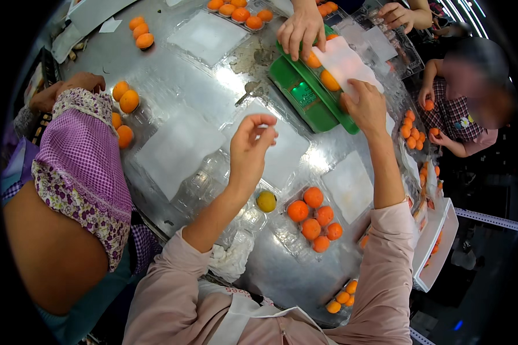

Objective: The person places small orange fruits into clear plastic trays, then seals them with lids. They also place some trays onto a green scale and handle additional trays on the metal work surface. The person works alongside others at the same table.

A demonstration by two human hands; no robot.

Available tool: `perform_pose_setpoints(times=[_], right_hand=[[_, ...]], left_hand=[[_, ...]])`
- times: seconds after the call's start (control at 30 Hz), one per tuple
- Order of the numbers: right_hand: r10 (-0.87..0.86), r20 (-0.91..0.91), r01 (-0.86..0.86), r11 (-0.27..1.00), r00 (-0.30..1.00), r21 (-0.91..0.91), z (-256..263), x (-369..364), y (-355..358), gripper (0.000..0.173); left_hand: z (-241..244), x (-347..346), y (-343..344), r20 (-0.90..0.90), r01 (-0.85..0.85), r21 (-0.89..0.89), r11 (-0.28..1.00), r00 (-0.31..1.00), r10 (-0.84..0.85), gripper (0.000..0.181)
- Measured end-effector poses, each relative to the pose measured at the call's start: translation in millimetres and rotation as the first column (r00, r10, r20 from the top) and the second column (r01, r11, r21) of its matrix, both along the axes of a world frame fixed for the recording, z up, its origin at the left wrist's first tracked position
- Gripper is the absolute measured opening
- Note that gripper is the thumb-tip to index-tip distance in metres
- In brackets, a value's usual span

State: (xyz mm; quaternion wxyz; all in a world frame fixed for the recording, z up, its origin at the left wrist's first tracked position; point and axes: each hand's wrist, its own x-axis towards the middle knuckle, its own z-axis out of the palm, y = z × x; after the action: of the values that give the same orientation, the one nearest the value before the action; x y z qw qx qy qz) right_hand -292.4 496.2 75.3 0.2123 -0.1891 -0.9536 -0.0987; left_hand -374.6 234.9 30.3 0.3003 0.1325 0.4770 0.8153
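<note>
My left hand hovers over a white sheet on a clear plastic tray, its fingers curled with a gap to the thumb and nothing visible in it. My right hand touches a pale sheet that partly covers orange fruit on the green tray of a digital scale. Whether its fingers grip the sheet is unclear. Another person's hand rests on the tray's far end. Closer to me, a clear tray holds several orange fruits, beside one yellow-green fruit.
To the left, a co-worker's purple checked sleeve reaches toward orange fruits. A crumpled white cloth lies at the near edge. Sheet-lined trays sit farther back. On the right are a white box and a person holding fruit.
</note>
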Motion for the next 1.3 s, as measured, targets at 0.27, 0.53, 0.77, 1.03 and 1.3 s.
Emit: perform_pose_setpoints(times=[0.27, 0.53, 0.77, 1.03, 1.3], right_hand=[[-0.347, -0.318, 0.276, 0.929, 0.882, -0.248, 37.7, 7.5, 19.4, 0.027], [-0.463, -0.648, -0.073, 0.778, 0.604, -0.624, 52.1, 65.2, 105.8, 0.028], [-0.755, -0.479, -0.167, 0.456, 0.447, -0.874, 7.6, 138.0, 140.2, 0.027], [-0.783, -0.457, -0.041, 0.487, 0.422, -0.873, 2.9, 159.5, 119.4, 0.031], [-0.604, -0.568, 0.002, 0.686, 0.559, -0.728, 18.8, 152.4, 119.3, 0.030]], left_hand=[[-26.1, 23.6, -43.7, 0.064, 0.092, -0.070, 0.993, 0.994, -0.087, 0.008], [-36.7, 34.0, -50.4, 0.085, 0.120, -0.117, 0.986, 0.990, -0.111, 0.007], [-50.2, 36.6, -59.2, 0.103, 0.117, -0.158, 0.980, 0.989, -0.102, 0.006], [-53.6, 37.8, -63.2, 0.091, 0.117, -0.174, 0.978, 0.991, -0.102, 0.006], [-56.2, 43.1, -61.9, 0.091, 0.129, -0.174, 0.976, 0.989, -0.115, 0.006]])
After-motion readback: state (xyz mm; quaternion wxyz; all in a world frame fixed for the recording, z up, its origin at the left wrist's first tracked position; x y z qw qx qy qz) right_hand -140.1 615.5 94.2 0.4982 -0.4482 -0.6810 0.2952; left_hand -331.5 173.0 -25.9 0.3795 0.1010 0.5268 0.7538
